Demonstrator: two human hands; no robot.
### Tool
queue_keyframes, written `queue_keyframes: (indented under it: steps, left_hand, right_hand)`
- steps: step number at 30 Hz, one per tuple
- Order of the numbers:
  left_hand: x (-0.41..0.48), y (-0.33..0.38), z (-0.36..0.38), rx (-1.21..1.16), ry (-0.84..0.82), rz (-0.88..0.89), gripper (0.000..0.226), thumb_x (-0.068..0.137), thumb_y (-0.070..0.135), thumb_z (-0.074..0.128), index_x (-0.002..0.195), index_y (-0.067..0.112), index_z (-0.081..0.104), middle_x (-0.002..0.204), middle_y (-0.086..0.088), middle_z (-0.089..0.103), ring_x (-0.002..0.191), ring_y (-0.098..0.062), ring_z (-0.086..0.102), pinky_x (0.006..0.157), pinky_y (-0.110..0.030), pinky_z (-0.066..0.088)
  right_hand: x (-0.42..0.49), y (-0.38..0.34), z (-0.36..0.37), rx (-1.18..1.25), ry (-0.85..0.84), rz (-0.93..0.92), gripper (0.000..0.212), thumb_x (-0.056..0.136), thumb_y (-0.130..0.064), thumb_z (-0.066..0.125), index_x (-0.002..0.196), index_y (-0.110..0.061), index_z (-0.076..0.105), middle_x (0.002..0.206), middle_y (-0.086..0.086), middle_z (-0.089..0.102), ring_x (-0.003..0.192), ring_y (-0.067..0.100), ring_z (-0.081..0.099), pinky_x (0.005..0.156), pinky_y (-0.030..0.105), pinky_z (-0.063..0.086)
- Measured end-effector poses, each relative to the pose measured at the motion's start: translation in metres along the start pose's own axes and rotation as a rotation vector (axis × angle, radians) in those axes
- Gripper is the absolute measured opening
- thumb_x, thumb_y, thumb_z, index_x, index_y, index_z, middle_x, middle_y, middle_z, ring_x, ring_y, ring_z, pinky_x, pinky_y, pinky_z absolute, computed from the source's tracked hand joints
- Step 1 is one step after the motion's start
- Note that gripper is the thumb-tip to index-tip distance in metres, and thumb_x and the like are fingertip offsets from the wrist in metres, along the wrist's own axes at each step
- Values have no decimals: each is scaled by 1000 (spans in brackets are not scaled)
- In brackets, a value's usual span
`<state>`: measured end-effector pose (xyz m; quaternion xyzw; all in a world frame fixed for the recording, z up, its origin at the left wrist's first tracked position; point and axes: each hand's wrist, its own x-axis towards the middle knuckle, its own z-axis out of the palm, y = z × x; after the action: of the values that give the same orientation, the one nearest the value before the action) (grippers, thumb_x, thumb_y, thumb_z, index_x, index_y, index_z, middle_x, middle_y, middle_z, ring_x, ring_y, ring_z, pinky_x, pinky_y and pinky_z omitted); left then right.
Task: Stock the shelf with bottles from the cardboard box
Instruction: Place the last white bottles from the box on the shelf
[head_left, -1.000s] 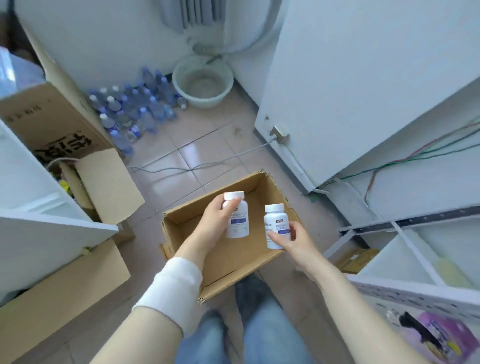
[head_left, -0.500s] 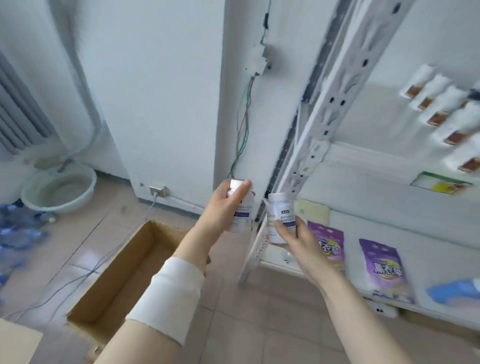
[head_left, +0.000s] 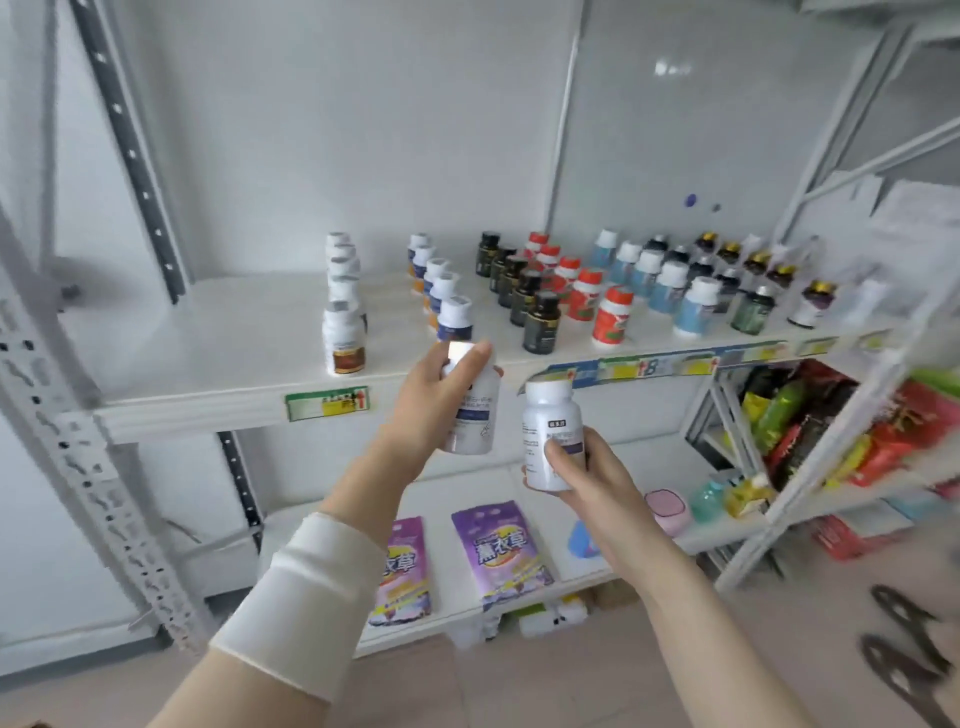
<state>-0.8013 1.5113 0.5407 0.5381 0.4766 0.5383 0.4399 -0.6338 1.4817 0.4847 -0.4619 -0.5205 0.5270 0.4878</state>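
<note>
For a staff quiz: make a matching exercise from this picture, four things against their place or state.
1. red-capped bottles
2. purple pouches
3. right hand
4. pink container

A. lie flat on lower shelf
B. grips a white bottle
C. stands on lower shelf
D. stand in a row on upper shelf

Pairs: 1-D, 2-A, 3-B, 4-C.

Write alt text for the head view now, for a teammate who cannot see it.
The left hand grips one white bottle and the right hand grips a second bottle, both held before a white shelf. Rows of small bottles stand on it; purple pouches lie on the lower shelf.
</note>
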Motion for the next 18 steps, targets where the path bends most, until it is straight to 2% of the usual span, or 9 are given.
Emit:
queue_keyframes:
  steps: [2,4,6,8,10,12,15,18]
  left_hand:
    - [15,15,53,10,-32,33,30,93,35,52,92,6,59,79,0,64,69,-7,59,68,-18,47]
    - [28,29,103,-2,-94,51,26,94,36,52,88,12,57,76,2,62,65,-5,57,61,-14,47]
    - [44,37,149,-34,-151,46,22,93,37,52,89,17,58,82,1,64,71,-9,59,67,-23,50]
    - [60,41,193,-54,-199,25,22,92,40,53,93,18,58,90,-1,64,79,-14,60,80,-35,52]
    - [75,42,234,-53,-254,9,24,92,41,54,97,18,58,93,-2,64,83,-16,60,85,-39,51]
    - [94,41,272,-38,-301,38,24,91,41,55,95,17,60,88,-2,65,81,-17,60,83,-36,50]
    - [130,43,323,-1,-321,87,34,86,47,58,97,15,63,90,-5,65,80,-18,60,83,-35,49]
    - [174,45,371,17,-364,152,28,90,45,55,90,18,61,79,2,62,73,-14,57,74,-30,46]
  right_hand:
    - [4,-13,-51,16,51,-35,14,91,-22,55,104,-28,55,110,1,64,103,13,61,99,37,47]
    - [8,-23,-97,16,94,-56,13,91,-23,55,103,-27,55,108,-1,64,104,15,61,99,37,46]
    - [15,-30,-142,25,151,-65,15,90,-25,58,105,-26,55,110,0,64,110,20,60,99,37,46]
    - [23,-35,-186,55,207,-88,25,86,-29,61,110,-24,56,116,5,64,114,23,59,102,41,45]
    - [32,-39,-226,71,245,-110,23,87,-27,61,110,-26,58,118,4,63,113,21,59,104,44,43]
    - [44,-43,-264,65,277,-119,15,90,-23,58,104,-28,58,115,2,64,111,19,60,104,43,43]
    - [68,-54,-319,21,295,-142,16,90,-21,57,104,-28,58,114,2,64,111,19,60,105,43,43]
    - [101,-65,-375,1,331,-151,21,89,-20,57,107,-29,56,118,0,63,112,18,59,104,40,42]
